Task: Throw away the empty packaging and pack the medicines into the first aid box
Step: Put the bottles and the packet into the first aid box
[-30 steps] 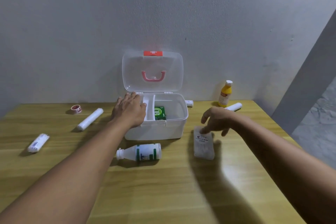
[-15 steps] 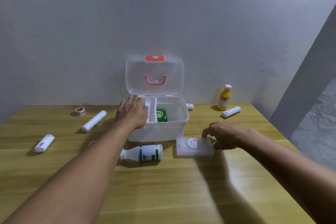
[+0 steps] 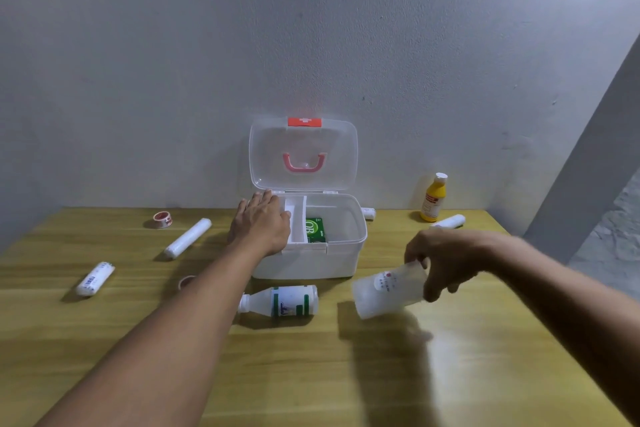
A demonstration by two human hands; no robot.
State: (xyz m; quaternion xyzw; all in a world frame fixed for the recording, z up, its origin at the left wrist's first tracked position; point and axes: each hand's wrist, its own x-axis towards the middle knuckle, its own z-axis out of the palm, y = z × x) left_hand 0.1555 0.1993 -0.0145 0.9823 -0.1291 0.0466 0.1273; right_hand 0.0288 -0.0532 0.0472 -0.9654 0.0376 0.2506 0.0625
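Two hands are engaged. Right hand [image 3: 446, 262] has its grip clenched on the clear packet [image 3: 389, 289], held just above the desk [image 3: 450, 374]. Packet's long axis runs left-right, tilted. First aid box [image 3: 311, 256] lies up-left of it, open. Left hand [image 3: 263, 227] rests flat, released, on the box rim.

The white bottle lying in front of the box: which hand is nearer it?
Right. The right hand, gripping a clear packet, is just right of the white bottle; the left hand rests on the box rim behind it.
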